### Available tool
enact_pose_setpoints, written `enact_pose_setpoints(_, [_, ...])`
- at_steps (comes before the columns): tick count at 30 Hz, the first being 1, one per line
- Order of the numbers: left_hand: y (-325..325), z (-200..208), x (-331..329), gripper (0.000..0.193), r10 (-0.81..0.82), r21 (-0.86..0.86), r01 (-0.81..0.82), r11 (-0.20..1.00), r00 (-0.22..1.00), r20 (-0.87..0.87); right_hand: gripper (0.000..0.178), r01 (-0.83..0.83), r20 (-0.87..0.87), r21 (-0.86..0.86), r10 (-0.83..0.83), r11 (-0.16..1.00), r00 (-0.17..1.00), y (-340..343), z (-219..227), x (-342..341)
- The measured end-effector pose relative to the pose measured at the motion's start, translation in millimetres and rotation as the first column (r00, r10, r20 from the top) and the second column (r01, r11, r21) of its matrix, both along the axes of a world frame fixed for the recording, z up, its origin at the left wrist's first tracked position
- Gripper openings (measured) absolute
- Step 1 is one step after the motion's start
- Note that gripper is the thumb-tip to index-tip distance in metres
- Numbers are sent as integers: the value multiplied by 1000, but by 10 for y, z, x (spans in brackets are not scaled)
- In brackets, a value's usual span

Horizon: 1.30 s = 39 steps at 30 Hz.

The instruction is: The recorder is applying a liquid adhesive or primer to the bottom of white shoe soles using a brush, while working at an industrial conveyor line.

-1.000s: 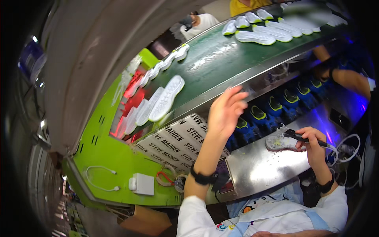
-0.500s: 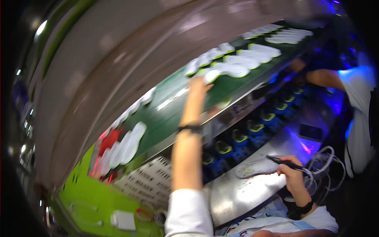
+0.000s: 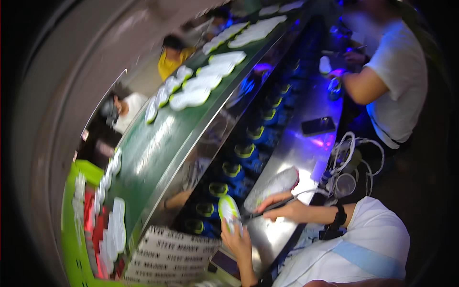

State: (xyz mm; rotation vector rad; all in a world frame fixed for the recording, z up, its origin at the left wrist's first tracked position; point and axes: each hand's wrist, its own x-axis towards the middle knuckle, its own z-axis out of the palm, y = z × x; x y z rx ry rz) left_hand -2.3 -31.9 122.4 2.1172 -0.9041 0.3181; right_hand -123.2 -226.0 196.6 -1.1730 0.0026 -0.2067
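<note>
My left hand [image 3: 236, 240] is closed round a shoe sole [image 3: 228, 209], white with a yellow-green rim, raised over the near end of the metal bench. In my right hand [image 3: 287, 210] is a black pen-shaped tool [image 3: 271, 207], its tip pointing left toward that sole; whether the two touch I cannot tell. A pale cord leads to the tool from the right. Another greyish-white sole [image 3: 275, 188] lies on the metal bench [image 3: 291, 152] just beyond my right hand.
Beyond the bench a row of dark shoes with yellow-green openings [image 3: 245, 149] runs away from me. A green conveyor belt [image 3: 162, 143] carries several white soles [image 3: 196, 98]. A phone [image 3: 318, 126], white cables [image 3: 351, 148] and a co-worker [image 3: 392, 81] are on the right; a patterned box [image 3: 167, 256] stands near left.
My left hand has come back from the belt and now holds a sole above the bench. My right hand has moved left with the tool toward it. The view has turned.
</note>
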Motion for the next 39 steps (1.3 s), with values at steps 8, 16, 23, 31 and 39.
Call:
enact_pose_setpoints(8, [-171, -585, -268, 55, -884, -737, -549, 394, -8, -467, 16, 432, 448, -611, -160, 664, 880, 212, -292, 379])
enact_pose_setpoints(16, [-41, -663, -7, 55, -1000, -742, -670, 22, -2, -28, 18, -63, 194, -688, 268, 723, 944, 547, -126, 228])
enact_pose_setpoints(23, [69, -156, 304, 61, -912, -889, -238, 391, -228, -340, 24, -311, 94, -640, 474, 703, 876, 339, 4, 344])
enact_pose_setpoints(31, [-242, 161, 496, 30, -408, -484, 207, 850, -321, -855, 14, -239, 38, -876, 553, 419, 832, 150, 125, 301])
enact_pose_setpoints(39, [-229, -117, 395, 65, -727, -852, -291, 436, -671, -142, 22, -185, -110, -351, 156, 918, 982, -183, 111, 321])
